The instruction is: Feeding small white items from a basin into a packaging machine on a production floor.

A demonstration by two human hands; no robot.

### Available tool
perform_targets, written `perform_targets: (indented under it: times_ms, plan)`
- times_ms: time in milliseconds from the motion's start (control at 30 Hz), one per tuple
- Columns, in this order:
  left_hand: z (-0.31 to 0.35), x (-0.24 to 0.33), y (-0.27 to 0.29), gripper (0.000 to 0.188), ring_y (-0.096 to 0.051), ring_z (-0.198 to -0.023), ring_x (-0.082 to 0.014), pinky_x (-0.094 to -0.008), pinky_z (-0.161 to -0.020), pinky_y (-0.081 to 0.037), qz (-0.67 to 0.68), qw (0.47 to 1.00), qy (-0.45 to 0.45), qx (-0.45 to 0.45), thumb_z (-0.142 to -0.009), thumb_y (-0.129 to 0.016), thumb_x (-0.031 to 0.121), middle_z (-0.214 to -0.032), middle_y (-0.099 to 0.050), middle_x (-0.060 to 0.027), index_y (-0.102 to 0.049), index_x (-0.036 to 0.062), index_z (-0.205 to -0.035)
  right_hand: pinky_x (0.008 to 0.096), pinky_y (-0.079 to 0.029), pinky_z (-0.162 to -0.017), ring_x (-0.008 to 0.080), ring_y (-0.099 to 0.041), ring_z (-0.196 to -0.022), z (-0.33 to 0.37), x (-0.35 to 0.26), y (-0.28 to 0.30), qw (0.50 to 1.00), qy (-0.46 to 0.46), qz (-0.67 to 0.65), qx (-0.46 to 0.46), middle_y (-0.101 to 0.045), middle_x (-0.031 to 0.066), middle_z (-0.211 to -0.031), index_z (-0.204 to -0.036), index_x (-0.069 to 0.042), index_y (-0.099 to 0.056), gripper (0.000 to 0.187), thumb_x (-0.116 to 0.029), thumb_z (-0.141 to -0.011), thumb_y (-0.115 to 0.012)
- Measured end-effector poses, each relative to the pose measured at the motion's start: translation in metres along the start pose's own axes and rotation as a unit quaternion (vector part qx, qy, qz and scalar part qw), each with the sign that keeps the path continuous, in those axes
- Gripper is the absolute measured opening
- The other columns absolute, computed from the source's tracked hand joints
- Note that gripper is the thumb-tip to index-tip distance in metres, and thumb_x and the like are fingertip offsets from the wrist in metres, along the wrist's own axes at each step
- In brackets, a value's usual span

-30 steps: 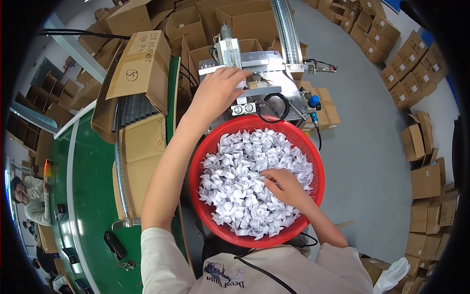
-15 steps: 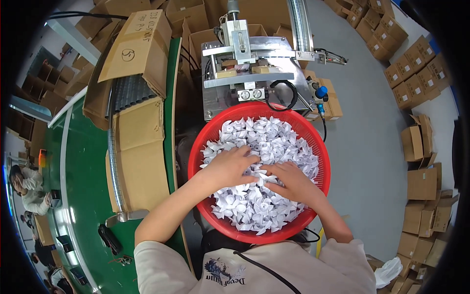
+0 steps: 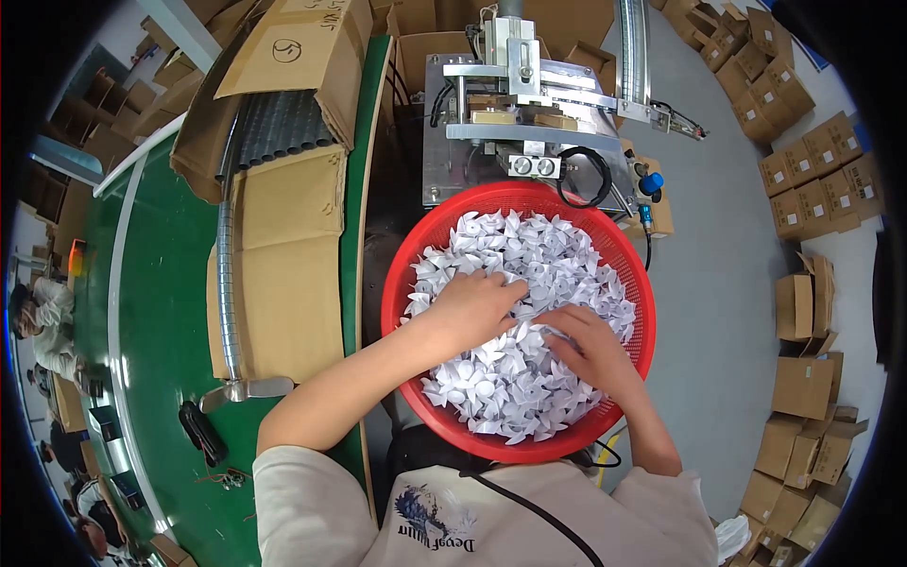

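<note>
A round red plastic basket [image 3: 646,350] stands right in front of me, heaped with small white pinwheel-shaped pieces [image 3: 501,378]. Into the left-middle of the heap reaches my left hand [image 3: 475,307], palm down, its thumb and index finger apart and some fingertips sunk among the pieces. My right hand [image 3: 588,345] rests on the heap just right of it, fingers spread and thumb apart. I see no piece clearly gripped in either hand, though what lies under the palms is hidden.
Beyond the basket stands a metal press-like machine [image 3: 505,134] with a blue-knobbed valve [image 3: 650,183]. At left are a cardboard box [image 3: 293,57] of dark tubes [image 3: 283,128], a flexible metal arm [image 3: 225,283] and a black cable [image 3: 201,435]. Cartons [image 3: 803,387] line the right side.
The view has shifted, so the scene sits farther right. Both hands have moved slightly over the heap, staying close together, and the fingers have shifted a little among the white pieces.
</note>
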State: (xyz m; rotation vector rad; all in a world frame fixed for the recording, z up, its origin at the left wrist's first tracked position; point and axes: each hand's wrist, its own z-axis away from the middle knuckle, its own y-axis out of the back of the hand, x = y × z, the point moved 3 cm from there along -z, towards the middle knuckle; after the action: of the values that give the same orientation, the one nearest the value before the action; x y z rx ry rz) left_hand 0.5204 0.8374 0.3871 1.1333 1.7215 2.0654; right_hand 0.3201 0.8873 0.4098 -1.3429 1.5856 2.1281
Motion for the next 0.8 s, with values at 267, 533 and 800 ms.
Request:
perform_targets:
  times_ms: [267,533,800]
  plan:
    - [-0.008,-0.005,-0.009,0.026,-0.066,-0.088,-0.036,-0.0458,-0.079,-0.053,0.052,0.995,0.044,-0.07,-0.088,-0.067,0.022,-0.097,-0.065,-0.0133,-0.062,0.0082,-0.11,0.0355,-0.045,-0.088,0.0257,-0.058,-0.094,-0.002,0.005,0.011,0.99,-0.045,-0.051,0.123,-0.064,0.008,-0.105,-0.117,-0.006,-0.065,0.029,-0.005,-0.088,-0.065]
    - [-0.003,0.002,-0.014,0.026,-0.066,-0.085,-0.0371,-0.0451,-0.078,-0.053,-0.013,0.999,0.009,-0.034,-0.091,-0.064,0.022,-0.094,-0.066,-0.0146,-0.062,0.0076,-0.112,0.035,-0.046,-0.088,0.0263,-0.057,-0.099,-0.017,0.003,0.001,0.99,0.02,0.07,0.124,-0.063,0.008,-0.111,-0.121,-0.006,-0.063,0.034,-0.007,-0.087,-0.067]
    - [-0.009,-0.011,-0.003,0.02,-0.066,-0.084,-0.0375,-0.0446,-0.075,-0.052,0.086,0.994,0.051,-0.036,-0.09,-0.065,0.02,-0.089,-0.069,-0.0157,-0.062,0.0058,-0.104,0.0352,-0.046,-0.093,0.0279,-0.056,-0.105,-0.023,0.004,-0.004,0.994,-0.036,0.08,0.059,-0.06,0.0084,-0.122,-0.126,-0.008,-0.059,0.042,-0.011,-0.086,-0.07]
